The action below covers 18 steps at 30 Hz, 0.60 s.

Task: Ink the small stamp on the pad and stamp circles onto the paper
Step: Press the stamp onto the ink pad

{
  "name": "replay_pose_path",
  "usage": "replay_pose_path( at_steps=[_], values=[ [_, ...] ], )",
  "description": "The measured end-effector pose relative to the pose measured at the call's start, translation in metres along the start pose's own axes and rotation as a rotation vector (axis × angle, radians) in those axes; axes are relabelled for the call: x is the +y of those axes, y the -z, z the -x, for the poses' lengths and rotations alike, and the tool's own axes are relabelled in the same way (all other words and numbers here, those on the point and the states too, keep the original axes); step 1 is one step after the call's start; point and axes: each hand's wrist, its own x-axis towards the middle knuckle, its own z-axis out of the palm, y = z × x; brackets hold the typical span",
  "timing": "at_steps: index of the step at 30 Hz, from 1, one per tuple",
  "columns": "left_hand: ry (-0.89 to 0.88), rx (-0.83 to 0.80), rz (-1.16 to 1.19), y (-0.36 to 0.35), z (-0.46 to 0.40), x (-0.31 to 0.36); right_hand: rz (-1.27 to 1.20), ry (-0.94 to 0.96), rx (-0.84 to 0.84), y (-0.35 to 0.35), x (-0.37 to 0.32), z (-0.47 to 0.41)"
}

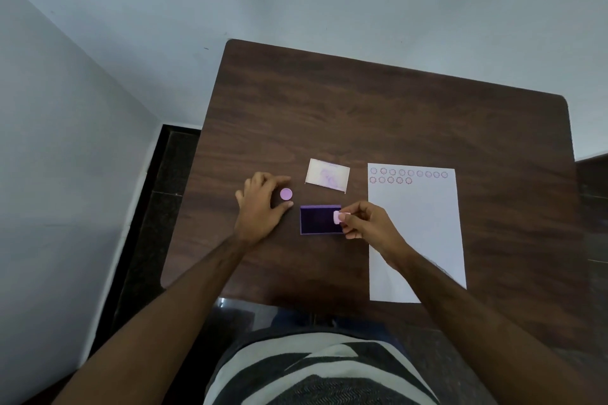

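A small pink stamp is pinched in my right hand, held over the right edge of the open purple ink pad. White paper lies to the right, with two rows of purple stamped circles along its top. My left hand rests on the table left of the pad, thumb and forefinger curved around a round pink cap; whether they touch it I cannot tell.
The ink pad's white lid, smeared with purple, lies behind the pad. The dark wooden table ends near a pale wall at the back and left. My right forearm crosses the paper's lower left corner.
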Motion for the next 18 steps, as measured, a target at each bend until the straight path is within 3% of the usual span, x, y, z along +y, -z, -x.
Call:
replay_pose_path(
  at_steps=[3,6,11,18],
  values=[
    [-0.253,-0.153,-0.016,-0.001,0.019,0.007,0.410,0.156,0.062,-0.007,-0.003,-0.005],
    [-0.332,-0.310,-0.047,-0.009,0.026,0.009,0.615,0.308,0.023,-0.018,-0.009,-0.010],
    [-0.307,-0.321,-0.010,-0.017,0.019,0.008,0.832,0.350,-0.064,-0.036,-0.016,-0.022],
    [-0.288,-0.244,0.149,-0.023,0.019,0.004,0.957,0.341,-0.179,-0.051,-0.025,-0.034]
  ],
)
